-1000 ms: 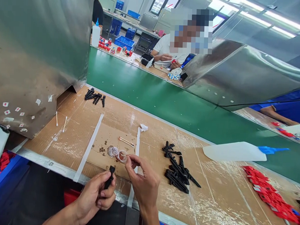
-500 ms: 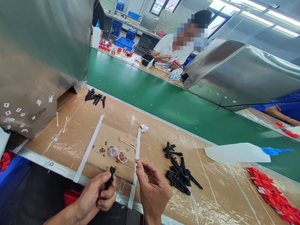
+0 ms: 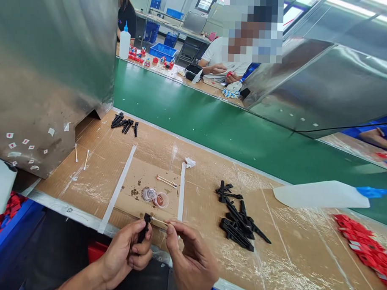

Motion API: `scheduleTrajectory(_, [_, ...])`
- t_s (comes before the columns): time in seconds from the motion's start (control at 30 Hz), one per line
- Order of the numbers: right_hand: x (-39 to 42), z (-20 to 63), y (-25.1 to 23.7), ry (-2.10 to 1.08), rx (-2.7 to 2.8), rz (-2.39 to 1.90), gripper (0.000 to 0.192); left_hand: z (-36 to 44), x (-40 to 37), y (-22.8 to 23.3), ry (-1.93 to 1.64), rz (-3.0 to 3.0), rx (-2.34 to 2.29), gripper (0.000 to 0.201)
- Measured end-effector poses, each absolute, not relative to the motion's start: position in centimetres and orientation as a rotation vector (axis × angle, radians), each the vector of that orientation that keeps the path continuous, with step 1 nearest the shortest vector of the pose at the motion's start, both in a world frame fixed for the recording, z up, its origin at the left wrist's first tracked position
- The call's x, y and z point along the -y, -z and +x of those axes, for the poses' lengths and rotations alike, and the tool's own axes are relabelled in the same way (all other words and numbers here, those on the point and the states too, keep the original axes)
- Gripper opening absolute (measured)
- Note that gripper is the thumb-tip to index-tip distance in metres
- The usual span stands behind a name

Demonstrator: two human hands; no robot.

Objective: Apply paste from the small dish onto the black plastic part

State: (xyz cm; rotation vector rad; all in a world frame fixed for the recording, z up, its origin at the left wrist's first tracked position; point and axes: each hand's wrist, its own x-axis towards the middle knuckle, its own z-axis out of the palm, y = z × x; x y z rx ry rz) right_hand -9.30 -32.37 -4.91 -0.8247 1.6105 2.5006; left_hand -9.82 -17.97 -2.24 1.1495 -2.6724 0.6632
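Black elongated plastic part [image 3: 145, 228], held in curled left hand [image 3: 121, 250]; right hand [image 3: 194, 257] pinches slim pale cotton swab [image 3: 159, 221]. Overloaded tip could smear.

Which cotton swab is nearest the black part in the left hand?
The swab pinched in the right hand, its tip at the black part. The others lie loose on the bench, farther off.

A cardboard-covered workbench [image 3: 202, 196] borders a wide green strip [image 3: 194, 115], with a shiny metal panel [image 3: 53, 68] at left and a metal box [image 3: 338, 86] at far right. Behind, a long table [image 3: 174, 26] stands below a dark-framed window [image 3: 208, 1], and bright tube lights [image 3: 350, 7] line the ceiling.
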Motion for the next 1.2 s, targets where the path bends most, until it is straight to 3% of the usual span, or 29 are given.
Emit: scheduleTrajectory(1.2, [32.8, -8.9, 3.5, -2.515, -1.423, -0.775, 0.014, -9.6, 18.1, 1.7, -0.666, 1.128, 2.701, 0.032])
